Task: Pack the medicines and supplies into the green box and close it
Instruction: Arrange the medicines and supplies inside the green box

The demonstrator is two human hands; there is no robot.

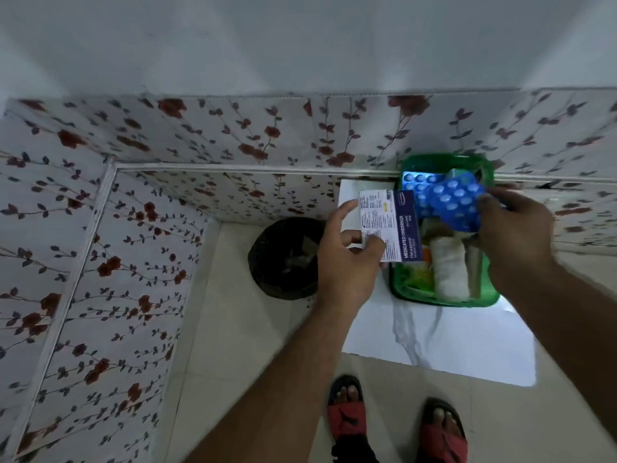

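Right of centre: left hand [347, 259] pinching dressings packet [389, 225], right hand [514, 228] gripping blue blister strip [455, 205] over green box [489, 295]; risk: overfilling blocks closure

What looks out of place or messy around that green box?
Nothing is spilled or damaged. The green box sits open, with a blister strip leaning on its far rim. The left hand holds a dressings packet; the right hand holds blue blister strips.

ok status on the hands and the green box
Left hand holds dressings packet. Right hand holds blue blister strip over green box, open, part filled. Nothing in the way.
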